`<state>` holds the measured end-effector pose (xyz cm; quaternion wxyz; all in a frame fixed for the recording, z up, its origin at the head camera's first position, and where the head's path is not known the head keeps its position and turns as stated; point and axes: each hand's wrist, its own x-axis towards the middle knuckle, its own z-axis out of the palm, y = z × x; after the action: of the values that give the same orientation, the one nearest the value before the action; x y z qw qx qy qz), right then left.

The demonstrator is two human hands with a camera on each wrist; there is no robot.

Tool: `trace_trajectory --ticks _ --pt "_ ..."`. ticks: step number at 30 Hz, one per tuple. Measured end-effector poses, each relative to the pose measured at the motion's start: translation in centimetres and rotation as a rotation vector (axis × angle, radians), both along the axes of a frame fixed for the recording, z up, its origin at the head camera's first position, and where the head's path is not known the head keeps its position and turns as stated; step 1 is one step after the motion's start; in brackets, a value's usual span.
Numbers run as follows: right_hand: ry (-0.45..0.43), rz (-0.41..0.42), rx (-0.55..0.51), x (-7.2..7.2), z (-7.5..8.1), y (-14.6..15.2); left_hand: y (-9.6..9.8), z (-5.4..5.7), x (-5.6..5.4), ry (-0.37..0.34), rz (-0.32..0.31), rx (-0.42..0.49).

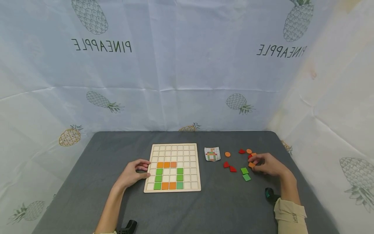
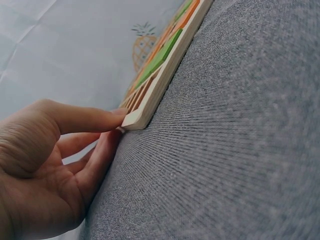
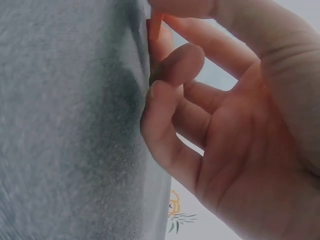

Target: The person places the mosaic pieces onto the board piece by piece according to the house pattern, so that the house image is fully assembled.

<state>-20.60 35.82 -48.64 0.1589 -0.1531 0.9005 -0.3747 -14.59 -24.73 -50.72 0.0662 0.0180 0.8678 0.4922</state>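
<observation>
A light wooden grid board [image 1: 188, 165] lies on the dark grey table, with orange and green square tiles set in part of its cells. At its left edge, my left hand [image 1: 132, 174] pinches the rim, thumb on top and fingers at the side, as the left wrist view shows with the board's corner [image 2: 137, 119]. Over on the right, my right hand [image 1: 270, 165] pinches an orange square tile [image 1: 251, 165] between thumb and fingers. The same orange tile [image 3: 157, 26] shows at the top of the right wrist view, partly hidden by the thumb.
Between board and right hand lies a small pattern card [image 1: 212, 154]. Loose pieces lie near it: an orange disc [image 1: 227, 154], another orange disc [image 1: 249, 151], several red pieces [image 1: 232, 169] and two green squares [image 1: 246, 177]. A patterned cloth [image 1: 175, 65] hangs behind the table.
</observation>
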Motion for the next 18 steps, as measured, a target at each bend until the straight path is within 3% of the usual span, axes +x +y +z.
trace_trajectory --ticks 11,18 --pt "0.156 0.032 -0.105 0.0 2.2 -2.8 -0.1 -0.1 0.0 -0.003 -0.003 -0.008" --pt "0.14 0.075 -0.161 -0.6 2.8 -6.0 -0.1 -0.2 0.0 0.0 -0.01 -0.014"
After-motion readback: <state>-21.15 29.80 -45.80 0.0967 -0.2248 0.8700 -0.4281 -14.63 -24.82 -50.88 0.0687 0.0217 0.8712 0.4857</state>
